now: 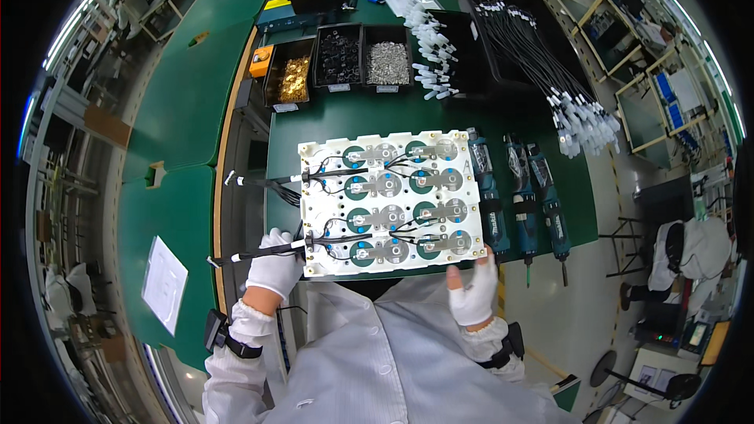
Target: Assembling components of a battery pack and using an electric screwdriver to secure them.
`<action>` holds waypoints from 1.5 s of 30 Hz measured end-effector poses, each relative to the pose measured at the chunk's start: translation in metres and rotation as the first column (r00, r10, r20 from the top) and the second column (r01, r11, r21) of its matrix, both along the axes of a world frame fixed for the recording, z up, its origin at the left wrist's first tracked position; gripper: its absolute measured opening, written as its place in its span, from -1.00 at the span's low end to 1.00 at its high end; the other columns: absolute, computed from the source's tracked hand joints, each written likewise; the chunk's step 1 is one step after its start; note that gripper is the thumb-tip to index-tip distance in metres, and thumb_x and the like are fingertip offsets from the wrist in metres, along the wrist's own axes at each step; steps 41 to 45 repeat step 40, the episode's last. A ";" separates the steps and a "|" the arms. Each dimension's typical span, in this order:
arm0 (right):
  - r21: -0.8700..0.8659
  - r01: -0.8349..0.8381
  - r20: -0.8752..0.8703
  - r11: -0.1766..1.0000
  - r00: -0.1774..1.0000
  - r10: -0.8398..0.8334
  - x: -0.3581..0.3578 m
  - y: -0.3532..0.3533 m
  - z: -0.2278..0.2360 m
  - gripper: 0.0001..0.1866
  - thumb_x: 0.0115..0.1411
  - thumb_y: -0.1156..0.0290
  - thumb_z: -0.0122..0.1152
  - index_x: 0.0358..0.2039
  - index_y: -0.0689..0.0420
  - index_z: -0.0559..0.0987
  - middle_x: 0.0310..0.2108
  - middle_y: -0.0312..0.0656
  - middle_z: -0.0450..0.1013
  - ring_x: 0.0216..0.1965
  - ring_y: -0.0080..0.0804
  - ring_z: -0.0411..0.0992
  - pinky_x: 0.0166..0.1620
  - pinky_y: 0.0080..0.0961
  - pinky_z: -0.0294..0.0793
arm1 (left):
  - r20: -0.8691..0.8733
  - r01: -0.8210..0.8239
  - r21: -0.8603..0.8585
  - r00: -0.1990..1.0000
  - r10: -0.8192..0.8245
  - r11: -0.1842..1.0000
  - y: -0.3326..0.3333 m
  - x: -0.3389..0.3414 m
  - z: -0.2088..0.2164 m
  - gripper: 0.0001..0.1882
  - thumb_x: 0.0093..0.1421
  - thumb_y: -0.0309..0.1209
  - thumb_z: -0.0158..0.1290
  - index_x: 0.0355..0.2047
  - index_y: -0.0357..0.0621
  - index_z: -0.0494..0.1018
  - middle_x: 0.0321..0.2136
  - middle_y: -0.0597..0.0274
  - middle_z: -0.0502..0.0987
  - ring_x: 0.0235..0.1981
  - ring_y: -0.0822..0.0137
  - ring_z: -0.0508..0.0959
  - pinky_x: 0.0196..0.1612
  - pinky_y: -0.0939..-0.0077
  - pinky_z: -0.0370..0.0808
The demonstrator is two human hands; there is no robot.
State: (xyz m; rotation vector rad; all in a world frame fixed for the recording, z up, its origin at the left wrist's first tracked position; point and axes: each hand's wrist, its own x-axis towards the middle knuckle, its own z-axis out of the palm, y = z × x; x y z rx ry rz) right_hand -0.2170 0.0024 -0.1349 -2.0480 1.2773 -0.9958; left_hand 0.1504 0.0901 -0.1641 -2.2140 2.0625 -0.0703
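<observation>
In front of me on the green bench lies a white plastic plate (pixel 334 208). It carries rows of round cut-outs, metal tabs and black wires. Two black cable bundles leave its left side; the nearer black cable bundle (pixel 253 254) crosses my left hand (pixel 274 271). That white-gloved hand is beside the plate's near left corner, its fingers partly hidden by the cable, so its grip is unclear. At the near right corner is my right hand (pixel 473 295), gloved with bare fingertips. Thumb and fingers are apart there, a fingertip touching the plate's corner.
Three teal power screwdrivers (pixel 522 196) lie right of the plate. Behind it stand black bins of brass-coloured parts (pixel 294 78), black parts (pixel 339 56) and silver parts (pixel 388 63). Black cables with white connectors (pixel 577 118) hang over a bin at right. A paper sheet (pixel 165 285) lies left.
</observation>
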 end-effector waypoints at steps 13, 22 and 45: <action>-0.078 0.076 0.244 0.994 0.968 -0.055 0.042 -0.015 -0.052 -0.51 0.39 0.04 0.01 0.01 0.25 0.51 0.00 0.18 0.44 0.00 0.27 0.36 0.12 0.04 0.29 | -0.947 -0.575 0.308 -0.104 0.305 0.758 0.014 -0.099 0.019 -0.68 0.37 -0.63 -0.08 0.12 -0.22 0.32 -0.18 0.07 0.58 -0.40 0.42 0.60 -0.33 0.55 0.55; 0.066 0.131 0.202 0.989 0.969 -0.142 0.030 0.013 0.031 -0.51 0.43 0.16 0.06 0.14 0.33 0.43 0.06 0.13 0.49 0.10 0.00 0.45 0.16 -0.20 0.35 | -0.952 -0.382 -0.087 0.303 0.035 0.920 0.063 -0.074 0.044 -0.89 0.36 -0.48 0.03 -0.13 -0.17 0.39 -0.40 0.20 0.45 -0.41 0.41 0.44 -0.27 0.48 0.43; -0.016 0.193 -0.310 0.981 0.932 -0.188 0.069 -0.092 0.096 -0.41 0.23 -0.23 0.19 -0.39 0.15 0.63 -0.41 0.10 0.60 -0.29 0.12 0.61 -0.18 -0.08 0.59 | -0.798 -0.105 0.085 0.588 0.131 0.991 -0.013 -0.039 0.125 -0.41 0.10 -0.57 0.01 0.19 -0.08 0.31 -0.29 -0.26 0.58 -0.33 -0.08 0.63 -0.16 0.26 0.52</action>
